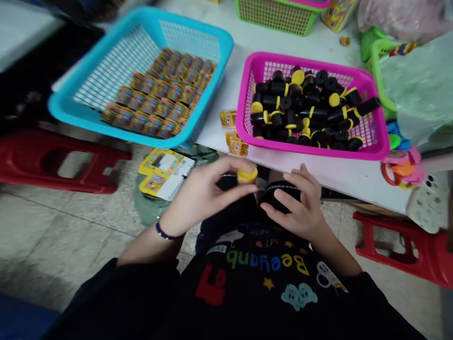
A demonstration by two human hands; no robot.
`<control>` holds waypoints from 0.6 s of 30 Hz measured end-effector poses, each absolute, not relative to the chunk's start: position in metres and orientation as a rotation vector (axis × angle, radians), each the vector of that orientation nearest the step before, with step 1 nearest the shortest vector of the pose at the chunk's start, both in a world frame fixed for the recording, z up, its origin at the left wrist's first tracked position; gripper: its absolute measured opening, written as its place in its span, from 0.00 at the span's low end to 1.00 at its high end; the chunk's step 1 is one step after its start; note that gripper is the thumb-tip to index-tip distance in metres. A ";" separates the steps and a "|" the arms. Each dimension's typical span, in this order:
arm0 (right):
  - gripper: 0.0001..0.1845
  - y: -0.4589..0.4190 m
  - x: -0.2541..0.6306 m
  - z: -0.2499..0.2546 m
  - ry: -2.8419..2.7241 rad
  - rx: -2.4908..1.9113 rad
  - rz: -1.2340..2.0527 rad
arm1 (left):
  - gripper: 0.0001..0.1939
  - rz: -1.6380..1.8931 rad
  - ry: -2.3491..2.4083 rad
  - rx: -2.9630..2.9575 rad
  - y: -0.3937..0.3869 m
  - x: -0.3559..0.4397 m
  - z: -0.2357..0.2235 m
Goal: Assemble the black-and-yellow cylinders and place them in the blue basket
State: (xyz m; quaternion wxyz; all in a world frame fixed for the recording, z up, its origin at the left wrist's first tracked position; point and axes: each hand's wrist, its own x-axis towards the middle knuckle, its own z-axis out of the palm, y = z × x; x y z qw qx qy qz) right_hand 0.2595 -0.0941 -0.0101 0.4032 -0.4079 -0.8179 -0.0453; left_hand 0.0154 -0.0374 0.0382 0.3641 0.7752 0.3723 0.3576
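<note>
The yellow cap [247, 175] is pinched in the left hand [203, 193] between thumb and fingertips, above the person's dark printed shirt [255, 269] and just short of the table's [339, 177] front edge. Just beside it, the right hand [296, 207] cups a black cylinder [279, 196] with a ribbed rim, fingers curved over its side. Cap and cylinder are close, but no contact can be confirmed. The grip is judged sound: the fingertip pinch gives fine control of the cap, while the cupped hold steadies the cylinder. Keeping both pieces in line would best preserve that control.

On the table, a pink plastic basket [311, 62] holds loose black-and-yellow capped cylinders [304, 111], with small yellow packets [236, 144] beside its near corner. To the left, a blue plastic basket [85, 63] carries rows of packaged items [159, 101]. Printed yellow cards [161, 172] lie on the tiled floor [63, 231], and a red plastic stool [60, 160] stands nearby.
</note>
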 end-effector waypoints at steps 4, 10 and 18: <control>0.28 -0.093 0.267 -0.012 -2.022 -1.135 -0.193 | 0.11 1.040 1.305 2.297 0.020 -0.023 0.080; 0.18 -0.098 0.270 -0.019 -2.097 -1.171 -0.112 | 0.18 0.602 1.888 2.228 0.161 -0.047 0.094; 0.16 -0.107 0.282 -0.021 -2.280 -1.217 -0.028 | 0.08 0.333 1.873 2.229 0.229 -0.032 0.053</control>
